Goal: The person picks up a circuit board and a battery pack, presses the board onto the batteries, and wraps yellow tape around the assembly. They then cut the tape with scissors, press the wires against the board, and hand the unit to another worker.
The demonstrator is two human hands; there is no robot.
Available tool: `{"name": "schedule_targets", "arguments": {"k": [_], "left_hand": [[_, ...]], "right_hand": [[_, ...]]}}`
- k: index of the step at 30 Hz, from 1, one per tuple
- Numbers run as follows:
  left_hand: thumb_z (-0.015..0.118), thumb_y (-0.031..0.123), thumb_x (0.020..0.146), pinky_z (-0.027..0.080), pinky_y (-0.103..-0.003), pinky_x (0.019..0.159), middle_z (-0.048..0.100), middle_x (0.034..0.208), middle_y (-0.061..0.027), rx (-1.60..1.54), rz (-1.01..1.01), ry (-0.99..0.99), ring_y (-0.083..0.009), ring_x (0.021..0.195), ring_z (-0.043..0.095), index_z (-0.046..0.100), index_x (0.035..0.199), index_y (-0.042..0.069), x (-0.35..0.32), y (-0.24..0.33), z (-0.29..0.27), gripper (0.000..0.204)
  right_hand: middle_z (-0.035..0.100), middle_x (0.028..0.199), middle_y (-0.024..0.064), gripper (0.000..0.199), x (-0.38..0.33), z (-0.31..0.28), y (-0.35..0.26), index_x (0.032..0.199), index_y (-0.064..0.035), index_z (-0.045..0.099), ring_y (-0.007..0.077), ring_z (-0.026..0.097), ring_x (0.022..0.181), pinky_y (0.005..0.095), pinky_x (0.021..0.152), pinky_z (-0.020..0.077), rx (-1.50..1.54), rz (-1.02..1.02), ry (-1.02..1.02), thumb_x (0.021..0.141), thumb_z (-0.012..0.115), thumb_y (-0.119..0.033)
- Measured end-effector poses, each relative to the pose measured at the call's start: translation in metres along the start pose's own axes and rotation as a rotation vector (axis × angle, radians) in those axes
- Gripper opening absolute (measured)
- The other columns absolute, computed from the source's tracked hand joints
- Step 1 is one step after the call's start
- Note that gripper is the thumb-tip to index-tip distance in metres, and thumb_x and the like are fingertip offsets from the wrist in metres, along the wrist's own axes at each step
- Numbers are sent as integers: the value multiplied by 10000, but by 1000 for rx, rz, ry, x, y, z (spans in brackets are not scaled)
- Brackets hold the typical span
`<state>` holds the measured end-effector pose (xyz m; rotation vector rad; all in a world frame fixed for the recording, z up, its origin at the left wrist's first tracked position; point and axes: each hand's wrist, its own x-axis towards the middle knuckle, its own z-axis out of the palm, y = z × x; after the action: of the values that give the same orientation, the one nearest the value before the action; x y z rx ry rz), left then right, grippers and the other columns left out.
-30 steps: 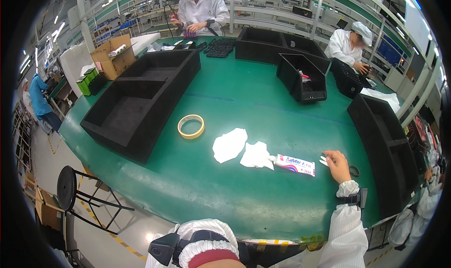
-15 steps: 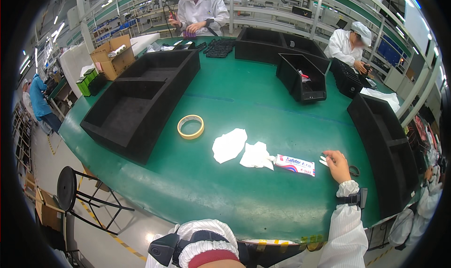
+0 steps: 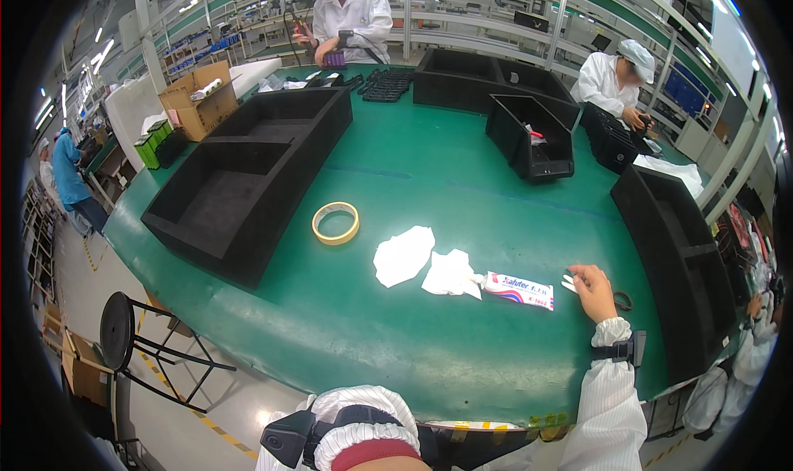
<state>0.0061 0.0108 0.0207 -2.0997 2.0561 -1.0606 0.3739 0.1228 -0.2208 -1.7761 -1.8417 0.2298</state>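
Note:
My right hand [image 3: 593, 292] rests on the green table [image 3: 462, 347], its fingers curled together. Two slim white tips [image 3: 569, 283] poke out at the fingertips; what they belong to, I cannot make out. A black ring-shaped handle [image 3: 623, 301] lies just right of the hand. To its left is a white squeeze tube [image 3: 519, 290] with red and blue print. The tube's left end touches a crumpled white wipe [image 3: 451, 273]; another white wipe [image 3: 404, 255] lies beside that. My left sleeve's cuff [image 3: 368, 434] shows at the lower edge, the hand itself being out of the picture.
A tape roll [image 3: 335, 223] lies left of the wipes. Black divided foam trays [image 3: 248, 190] stand at the left, back and right [image 3: 686, 265]. A black bin [image 3: 530, 141] sits far right of centre. Two co-workers handle things across the table. A black stool [image 3: 120, 332] stands at lower left.
The co-worker at the far left of centre has shifted their hands around a purple object. My own hands and the things near them look unmoved.

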Motion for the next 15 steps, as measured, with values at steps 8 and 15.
{"name": "schedule_targets", "arguments": {"k": [8,15], "left_hand": [[636,167,699,243,-354,330,411,420,0,-424,-664,854,-181,323,387,458,437,155,3,33,37,316],[637,173,696,241,-354,326,411,417,1,-436,-657,839,-183,318,384,457,433,158,2,33,37,319]], "right_hand": [[597,889,46,202,-2,-2,3,1091,-131,691,235,551,845,364,794,429,-4,12,2,909,604,-146],[602,899,49,204,-3,-3,5,1091,-129,692,236,552,846,366,794,432,-9,13,4,908,604,-144]]}}
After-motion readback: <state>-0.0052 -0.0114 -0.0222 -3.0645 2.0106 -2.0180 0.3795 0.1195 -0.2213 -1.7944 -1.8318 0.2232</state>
